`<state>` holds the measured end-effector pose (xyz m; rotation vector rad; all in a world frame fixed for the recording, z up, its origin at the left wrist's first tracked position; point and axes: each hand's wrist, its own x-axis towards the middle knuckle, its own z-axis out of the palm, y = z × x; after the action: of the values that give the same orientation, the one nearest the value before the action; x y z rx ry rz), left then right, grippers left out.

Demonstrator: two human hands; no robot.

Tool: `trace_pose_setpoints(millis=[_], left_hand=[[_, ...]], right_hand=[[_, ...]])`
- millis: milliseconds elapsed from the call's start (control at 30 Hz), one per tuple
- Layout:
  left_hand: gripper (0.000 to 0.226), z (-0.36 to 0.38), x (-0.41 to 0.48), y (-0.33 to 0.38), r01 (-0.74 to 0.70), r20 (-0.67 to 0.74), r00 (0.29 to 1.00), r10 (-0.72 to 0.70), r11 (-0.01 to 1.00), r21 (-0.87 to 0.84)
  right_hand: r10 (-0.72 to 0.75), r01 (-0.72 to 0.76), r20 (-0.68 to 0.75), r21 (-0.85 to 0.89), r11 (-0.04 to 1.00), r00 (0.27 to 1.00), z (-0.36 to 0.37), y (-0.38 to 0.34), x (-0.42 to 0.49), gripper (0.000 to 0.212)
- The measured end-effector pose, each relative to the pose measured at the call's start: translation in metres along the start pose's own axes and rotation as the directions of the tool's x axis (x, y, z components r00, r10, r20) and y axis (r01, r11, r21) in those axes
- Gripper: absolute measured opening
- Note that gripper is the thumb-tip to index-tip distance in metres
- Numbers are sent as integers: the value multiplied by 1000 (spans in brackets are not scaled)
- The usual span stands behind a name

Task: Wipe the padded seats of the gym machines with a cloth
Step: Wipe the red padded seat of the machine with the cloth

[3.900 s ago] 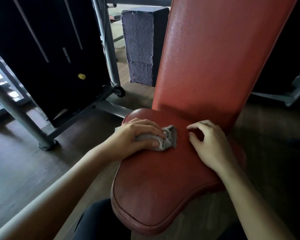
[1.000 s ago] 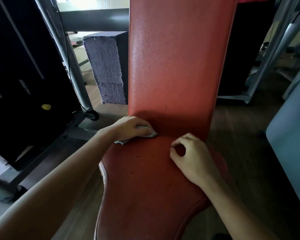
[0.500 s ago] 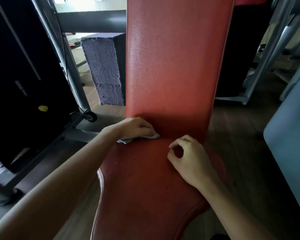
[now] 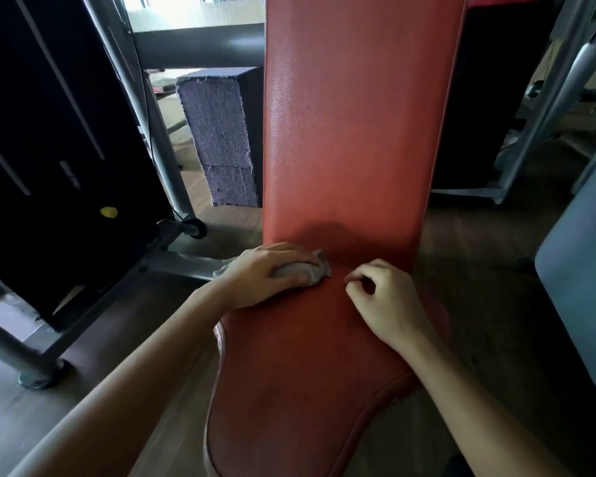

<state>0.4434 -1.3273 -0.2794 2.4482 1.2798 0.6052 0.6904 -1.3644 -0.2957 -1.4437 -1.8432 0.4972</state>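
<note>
Red padded seat (image 4: 307, 373) centre foreground. Tall red padded backrest (image 4: 351, 132) rises directly behind it. Crumpled grey cloth (image 4: 312, 270) on the seat's rear left part, at the backrest's foot, under the left hand (image 4: 269, 273). Right hand (image 4: 386, 297) on the seat just right of the cloth, not touching it. Grey fabric-covered block (image 4: 221, 132) on the wooden floor (image 4: 83, 390), left of and behind the backrest. Black weight-stack housing (image 4: 49, 132) far left. Blue-grey pad (image 4: 578, 304) at the right edge.
</note>
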Motion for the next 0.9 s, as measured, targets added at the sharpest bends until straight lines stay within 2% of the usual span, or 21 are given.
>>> trace_pose_setpoints(millis=[133, 267, 433, 700, 900], left_hand=[[43, 0, -18, 17, 35, -47, 998, -35, 999, 4], [37, 3, -41, 28, -6, -74, 997, 3, 999, -39], [35, 3, -50, 41, 76, -107, 991, -86, 993, -95], [35, 6, -46, 48, 153, -170, 973, -156, 988, -30], [37, 6, -42, 35, 151, -161, 976, -144, 988, 32]], right_hand=[[-10, 10, 8, -4, 1000, 1000, -1, -2, -1, 12], [-14, 14, 17, -5, 1000, 1000, -1, -3, -1, 12], [-13, 14, 36, -27, 1000, 999, -1, -5, -5, 13], [-87, 92, 57, -78, 993, 995, 2, -1, -7, 17], [-135, 162, 175, -152, 975, 975, 0, 0, -4, 29]])
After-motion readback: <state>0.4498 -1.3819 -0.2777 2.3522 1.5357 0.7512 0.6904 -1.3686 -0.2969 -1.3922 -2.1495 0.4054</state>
